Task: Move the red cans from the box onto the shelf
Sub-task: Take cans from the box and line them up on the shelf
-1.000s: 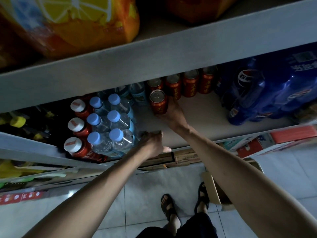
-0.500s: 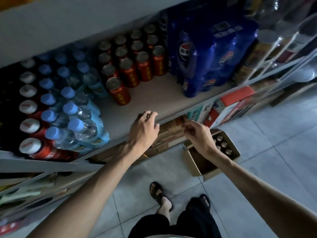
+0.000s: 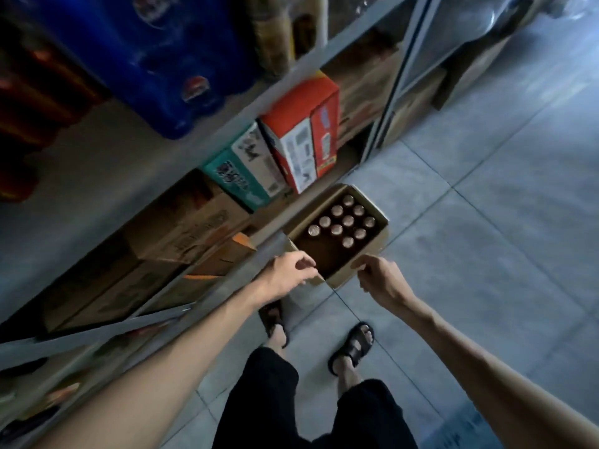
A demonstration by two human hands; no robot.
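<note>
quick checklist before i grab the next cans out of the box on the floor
1. Brown cardboard box open on top: ok.
2. Round-topped metal cans standing upright in its far end: ok.
3. Left hand free, holding nothing: ok.
4. Right hand free, holding nothing: ok.
5. Bare room on the grey shelf board beside the blue plastic-wrapped bottle pack: ok.
6. Cans' sides red: cannot tell, only the tops show.
</note>
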